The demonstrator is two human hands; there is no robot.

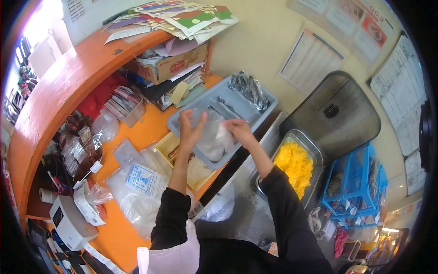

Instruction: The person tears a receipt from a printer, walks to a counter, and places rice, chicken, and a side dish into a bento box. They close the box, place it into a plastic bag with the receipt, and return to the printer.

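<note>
A clear plastic bag (pixel 212 139), perhaps holding something pale, hangs between my hands over a grey-blue divided tray (pixel 175 122). My right hand (pixel 240 131) is closed, pinching the bag's right edge. At the bag's left edge is my left hand (pixel 190 132), fingers raised and thumb apart. Whether it touches the plastic is hard to make out. Dark utensils (pixel 228 106) lie in the tray's middle compartment, and wrapped black cutlery (pixel 248 91) fills its far end.
A clear tub of yellow food (pixel 294 169) stands on the steel counter to the right, near a blue rack (pixel 351 187). Left, on the orange counter, are plastic bags (pixel 145 180), a wooden box (pixel 200 176) and a receipt printer (pixel 70 223).
</note>
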